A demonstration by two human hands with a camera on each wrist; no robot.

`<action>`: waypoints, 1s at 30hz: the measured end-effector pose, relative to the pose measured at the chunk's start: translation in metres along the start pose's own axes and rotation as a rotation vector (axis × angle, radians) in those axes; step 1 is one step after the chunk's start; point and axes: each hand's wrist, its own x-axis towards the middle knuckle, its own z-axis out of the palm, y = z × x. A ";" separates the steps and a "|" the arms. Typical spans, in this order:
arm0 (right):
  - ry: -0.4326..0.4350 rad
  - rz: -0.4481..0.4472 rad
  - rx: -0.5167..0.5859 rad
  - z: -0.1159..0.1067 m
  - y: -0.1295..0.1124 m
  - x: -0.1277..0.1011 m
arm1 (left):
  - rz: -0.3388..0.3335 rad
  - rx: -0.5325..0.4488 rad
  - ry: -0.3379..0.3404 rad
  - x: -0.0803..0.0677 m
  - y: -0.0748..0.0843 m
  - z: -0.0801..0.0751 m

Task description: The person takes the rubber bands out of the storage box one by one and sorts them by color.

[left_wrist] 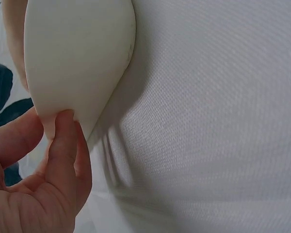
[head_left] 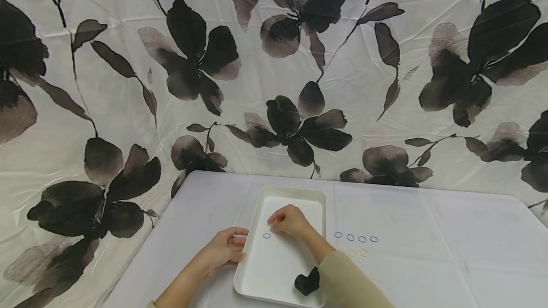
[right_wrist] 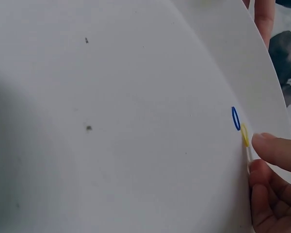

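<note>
A white rectangular tray (head_left: 280, 270) lies on the table. My left hand (head_left: 223, 250) touches the outside of its left edge; in the left wrist view its fingertips (left_wrist: 64, 119) rest against the outer wall. Over the tray's upper left part, my right hand (head_left: 291, 221) pinches a thin pale ring (right_wrist: 249, 158) between thumb and finger, partly hidden by the fingers. Right beside it a yellow ring (right_wrist: 245, 135) lies in the tray, followed by a blue ring (right_wrist: 236, 118). In the head view the blue ring (head_left: 266, 235) sits just below the right fingertips.
Right of the tray several blue rings (head_left: 362, 239) form a row on the white table (head_left: 441, 236). Below them runs a row of yellow rings (head_left: 352, 253), partly hidden by the right arm. A black object (head_left: 307, 283) shows beside the right sleeve. Floral cloth (head_left: 299, 75) hangs behind the table.
</note>
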 end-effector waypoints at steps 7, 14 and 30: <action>-0.005 -0.016 -0.107 0.004 -0.005 0.000 | 0.006 -0.013 -0.008 0.001 -0.002 -0.001; -0.021 -0.048 -0.198 0.003 -0.008 -0.001 | 0.006 -0.015 -0.021 0.002 -0.003 -0.001; -0.107 -0.094 -0.186 -0.005 -0.016 -0.010 | -0.006 -0.013 -0.003 0.001 -0.002 0.000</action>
